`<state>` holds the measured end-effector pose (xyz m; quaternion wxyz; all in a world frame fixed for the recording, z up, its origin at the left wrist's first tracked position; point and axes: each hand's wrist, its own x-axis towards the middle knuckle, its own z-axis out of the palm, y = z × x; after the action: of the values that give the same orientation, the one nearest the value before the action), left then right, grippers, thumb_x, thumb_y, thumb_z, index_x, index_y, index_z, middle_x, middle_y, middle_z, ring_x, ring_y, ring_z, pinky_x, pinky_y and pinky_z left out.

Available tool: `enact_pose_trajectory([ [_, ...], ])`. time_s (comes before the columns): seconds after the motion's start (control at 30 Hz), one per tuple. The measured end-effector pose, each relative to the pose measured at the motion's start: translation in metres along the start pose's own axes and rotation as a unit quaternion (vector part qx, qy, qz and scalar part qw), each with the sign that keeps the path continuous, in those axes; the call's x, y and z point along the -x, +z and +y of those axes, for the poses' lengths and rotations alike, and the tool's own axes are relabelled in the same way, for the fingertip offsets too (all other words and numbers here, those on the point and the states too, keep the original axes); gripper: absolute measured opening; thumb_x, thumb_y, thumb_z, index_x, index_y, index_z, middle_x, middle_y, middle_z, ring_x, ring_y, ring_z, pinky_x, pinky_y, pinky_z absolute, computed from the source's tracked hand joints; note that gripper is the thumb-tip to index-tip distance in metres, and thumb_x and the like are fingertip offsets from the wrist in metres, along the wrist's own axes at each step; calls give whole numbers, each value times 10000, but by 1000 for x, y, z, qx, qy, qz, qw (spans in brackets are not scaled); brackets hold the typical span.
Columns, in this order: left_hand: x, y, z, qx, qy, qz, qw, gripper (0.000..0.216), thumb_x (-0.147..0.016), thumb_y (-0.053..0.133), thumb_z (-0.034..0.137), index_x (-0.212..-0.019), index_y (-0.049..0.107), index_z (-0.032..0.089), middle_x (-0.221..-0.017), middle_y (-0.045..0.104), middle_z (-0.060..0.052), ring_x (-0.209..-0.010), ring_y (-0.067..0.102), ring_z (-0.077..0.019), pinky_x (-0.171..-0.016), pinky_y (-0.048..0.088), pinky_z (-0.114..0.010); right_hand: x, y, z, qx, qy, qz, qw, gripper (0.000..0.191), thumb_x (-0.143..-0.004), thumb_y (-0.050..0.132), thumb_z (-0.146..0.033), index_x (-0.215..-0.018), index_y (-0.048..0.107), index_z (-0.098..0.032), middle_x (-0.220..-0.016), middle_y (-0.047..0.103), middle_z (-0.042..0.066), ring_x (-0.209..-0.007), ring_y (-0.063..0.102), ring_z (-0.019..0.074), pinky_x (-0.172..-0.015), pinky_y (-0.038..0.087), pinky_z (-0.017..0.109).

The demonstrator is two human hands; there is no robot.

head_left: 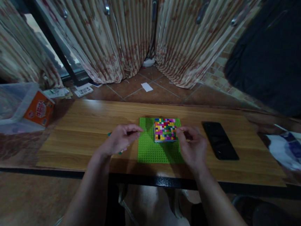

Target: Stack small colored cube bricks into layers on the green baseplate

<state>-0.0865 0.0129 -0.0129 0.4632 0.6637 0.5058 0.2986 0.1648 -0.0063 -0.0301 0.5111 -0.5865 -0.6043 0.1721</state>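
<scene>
A green studded baseplate [157,151] lies on the low wooden table [86,121]. On its far half sits a square block of small many-coloured bricks [165,129]. My right hand [193,146] rests on the plate's right edge, fingertips touching the block's right side. My left hand [120,138] lies at the plate's left edge with fingers curled, thumb and forefinger pinched near the plate. Small green pieces [120,152] peek out beneath this hand; whether the hand holds something is unclear.
A black phone [220,140] lies right of the plate. A clear plastic bag with an orange box [38,108] sits at the left end. Printed plastic packaging [289,149] lies at the right end. Curtains hang beyond the tiled floor.
</scene>
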Motion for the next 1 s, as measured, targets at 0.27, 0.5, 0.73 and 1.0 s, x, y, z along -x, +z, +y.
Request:
enact_pose_trajectory([
  [0.27,9,-25,-22,-200,8,11,980,120,-713,672,214,-818,721,185,-852,700,-53,-750,629,-167,-711,487,-295,1,-2,0,11,-16,-10,1000,159,-867,589,-317,-790,684,-215,-843,658,44,-756,618,192,-671,505,334],
  [0.5,6,-16,-9,-298,2,7,954,127,-700,613,163,-752,725,188,-847,672,-72,-772,627,-197,-758,499,-337,1,-2,0,16,-22,-15,1000,148,-867,592,-312,-792,686,-225,-843,663,43,-762,618,196,-683,515,342],
  [0.73,4,-8,-8,-331,-1,29,943,138,-692,573,128,-710,691,195,-826,656,-59,-724,611,-185,-692,480,-300,1,-1,-1,11,-33,-11,999,146,-865,587,-295,-788,688,-222,-829,668,42,-751,617,195,-671,512,341],
  [1.0,-1,-3,-12,-358,18,44,933,132,-732,564,96,-785,630,196,-872,660,-54,-785,614,-186,-766,461,-310,2,1,-2,-1,-36,-15,999,155,-875,589,-292,-781,687,-217,-854,669,45,-773,628,191,-675,509,327],
])
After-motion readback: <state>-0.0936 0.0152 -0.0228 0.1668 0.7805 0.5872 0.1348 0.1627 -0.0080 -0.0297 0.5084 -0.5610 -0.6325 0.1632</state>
